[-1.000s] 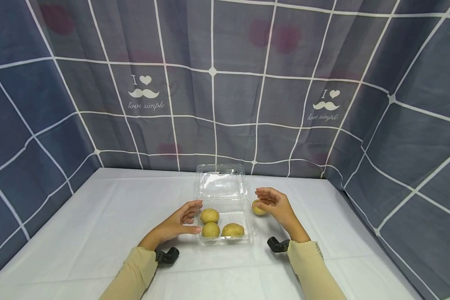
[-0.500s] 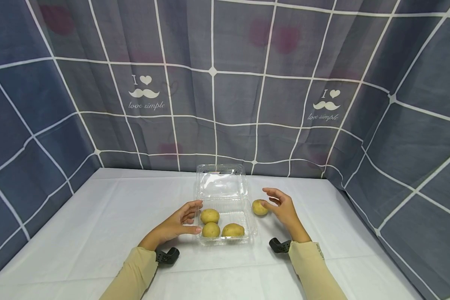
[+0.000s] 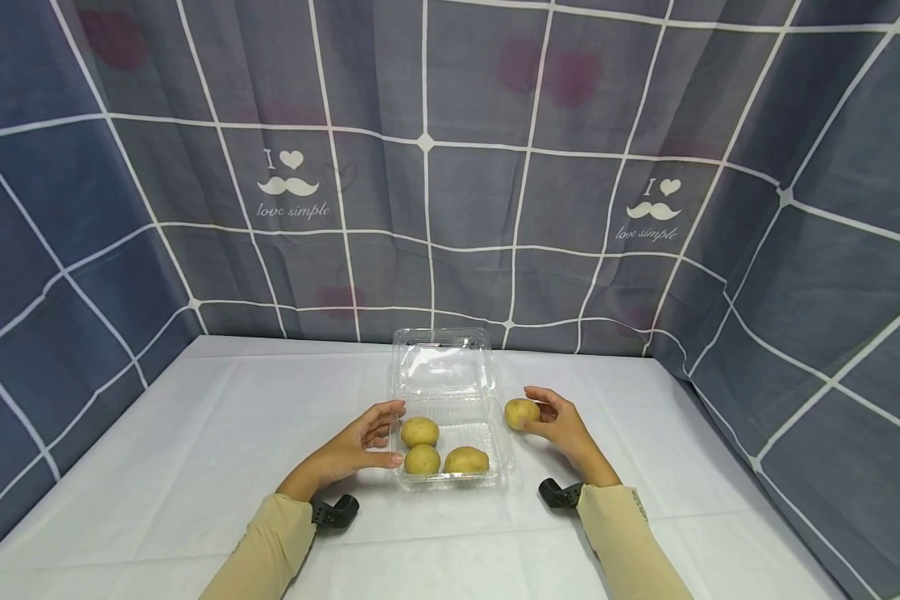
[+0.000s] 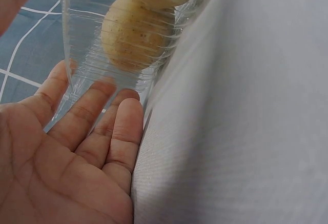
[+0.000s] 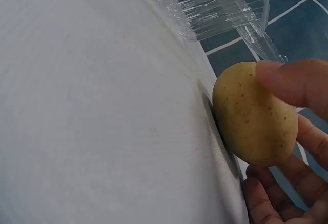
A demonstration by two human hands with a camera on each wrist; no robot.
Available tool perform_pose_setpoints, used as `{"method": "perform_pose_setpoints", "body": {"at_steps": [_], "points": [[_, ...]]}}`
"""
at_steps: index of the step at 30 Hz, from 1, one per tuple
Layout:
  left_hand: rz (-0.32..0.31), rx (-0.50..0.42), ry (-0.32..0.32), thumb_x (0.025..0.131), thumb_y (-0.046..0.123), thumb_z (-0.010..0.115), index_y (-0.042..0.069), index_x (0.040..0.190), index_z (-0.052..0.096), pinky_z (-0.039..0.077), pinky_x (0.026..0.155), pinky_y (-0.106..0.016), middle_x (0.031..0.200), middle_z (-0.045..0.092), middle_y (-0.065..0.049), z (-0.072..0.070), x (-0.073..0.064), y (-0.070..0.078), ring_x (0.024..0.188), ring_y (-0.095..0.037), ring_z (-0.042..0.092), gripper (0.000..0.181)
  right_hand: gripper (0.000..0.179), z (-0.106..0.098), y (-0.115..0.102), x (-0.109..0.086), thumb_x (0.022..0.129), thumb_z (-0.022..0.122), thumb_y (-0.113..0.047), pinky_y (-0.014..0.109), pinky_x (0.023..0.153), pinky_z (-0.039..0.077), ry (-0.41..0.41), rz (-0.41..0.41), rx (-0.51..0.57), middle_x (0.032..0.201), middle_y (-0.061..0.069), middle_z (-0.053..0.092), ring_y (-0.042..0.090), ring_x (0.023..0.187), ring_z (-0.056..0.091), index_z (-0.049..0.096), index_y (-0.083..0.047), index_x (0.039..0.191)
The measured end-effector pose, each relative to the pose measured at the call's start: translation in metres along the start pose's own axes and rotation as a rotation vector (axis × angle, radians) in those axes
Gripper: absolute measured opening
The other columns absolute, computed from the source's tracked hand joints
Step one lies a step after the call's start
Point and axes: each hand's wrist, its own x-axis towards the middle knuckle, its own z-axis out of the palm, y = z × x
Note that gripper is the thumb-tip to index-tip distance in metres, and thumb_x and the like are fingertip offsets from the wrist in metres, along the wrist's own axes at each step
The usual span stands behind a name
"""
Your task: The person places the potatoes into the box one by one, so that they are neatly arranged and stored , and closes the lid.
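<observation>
Right hand (image 3: 562, 425) pinches a potato (image 3: 521, 413) just beside the clear box (image 3: 450, 417) on the bench (image 3: 157, 467); left hand (image 3: 356, 446), fingers relaxed, touches the box's left wall, three potatoes (image 3: 438, 450) inside.

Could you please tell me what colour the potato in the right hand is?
The potato is pale yellow-tan with small brown specks, shown best in the right wrist view.

Long beige sleeves (image 3: 621, 533) are worn on both arms; a black camera mount (image 3: 334, 511) is strapped under each wrist.
</observation>
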Motion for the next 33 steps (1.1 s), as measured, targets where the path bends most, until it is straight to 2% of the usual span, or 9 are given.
{"method": "perform_pose_setpoints", "body": {"at_steps": [6,13,23,29,33], "points": [[0.003,0.002,0.002,0.094,0.014,0.086,-0.007,0.164,0.029,0.04,0.12,-0.05,0.168,0.033,-0.033,-0.0006,0.0,-0.0006,0.153,-0.053,0.034,0.093,0.068,0.0004,0.0009,-0.0016,0.09,0.08,0.008,0.016,0.096,0.051,-0.042,0.012,0.016,0.15,0.034,0.054,0.037,0.128,0.061,0.05,0.013,0.151],[0.015,0.004,-0.005,0.094,0.014,0.086,-0.008,0.164,0.028,0.043,0.117,-0.038,0.167,0.033,-0.035,-0.0017,-0.0004,-0.0015,0.152,-0.055,0.033,0.094,0.063,0.0022,0.0001,-0.002,0.09,0.082,0.007,0.017,0.098,0.051,-0.046,0.002,-0.021,0.144,0.032,0.06,0.04,0.131,0.059,0.055,0.014,0.146],[0.012,0.008,0.0,0.094,0.014,0.086,-0.009,0.163,0.028,0.039,0.12,-0.056,0.167,0.033,-0.034,-0.0015,-0.0003,0.0,0.152,-0.055,0.034,0.093,0.059,0.0042,-0.0013,-0.0027,0.088,0.084,0.007,0.017,0.096,0.051,0.004,-0.002,-0.03,0.139,0.03,0.063,0.035,0.126,0.063,0.06,0.014,0.141],[0.017,0.007,-0.006,0.094,0.014,0.086,-0.009,0.163,0.028,0.041,0.119,-0.046,0.167,0.033,-0.034,-0.0013,0.0004,-0.0006,0.152,-0.055,0.034,0.093,0.059,0.0034,0.0015,-0.0018,0.085,0.085,0.007,0.017,0.091,0.053,0.052,0.002,-0.029,0.135,0.029,0.065,0.027,0.114,0.067,0.062,0.013,0.139],[0.012,0.003,-0.004,0.094,0.014,0.086,-0.008,0.164,0.028,0.042,0.118,-0.042,0.167,0.033,-0.034,-0.0014,0.0004,-0.0008,0.152,-0.054,0.034,0.093,0.058,0.003,0.0022,0.0,0.084,0.086,0.005,0.018,0.09,0.053,0.082,0.004,-0.032,0.131,0.025,0.068,0.02,0.109,0.065,0.064,0.011,0.137]]}}
